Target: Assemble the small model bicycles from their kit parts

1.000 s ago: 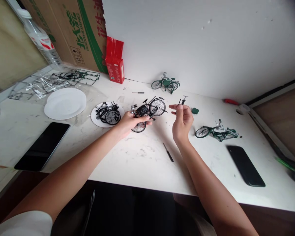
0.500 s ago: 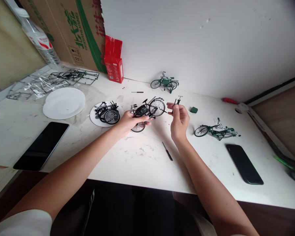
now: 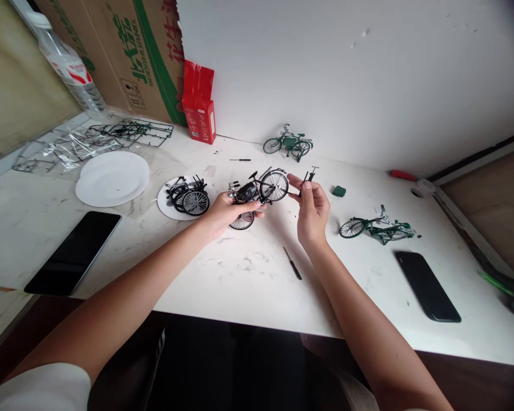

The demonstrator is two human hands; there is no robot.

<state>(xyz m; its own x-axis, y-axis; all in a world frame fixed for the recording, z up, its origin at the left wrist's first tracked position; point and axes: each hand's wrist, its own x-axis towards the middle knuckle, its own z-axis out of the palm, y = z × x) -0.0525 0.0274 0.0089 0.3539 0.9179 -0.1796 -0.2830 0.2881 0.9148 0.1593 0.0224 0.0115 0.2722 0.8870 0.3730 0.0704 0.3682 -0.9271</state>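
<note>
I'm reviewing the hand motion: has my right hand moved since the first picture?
Yes, your right hand has moved slightly left, away from the green block.

Clear bottle (image 3: 71, 68), red carton (image 3: 199, 108), cardboard box (image 3: 124, 51)

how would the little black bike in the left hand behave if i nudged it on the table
The black bike would probably roll, since it has round wheels. It may also tip sideways easily, as those wheels look narrow. Its thin spokes and slim frame suggest it is light and rather fragile, so a hard push might bend or snap something.
</note>
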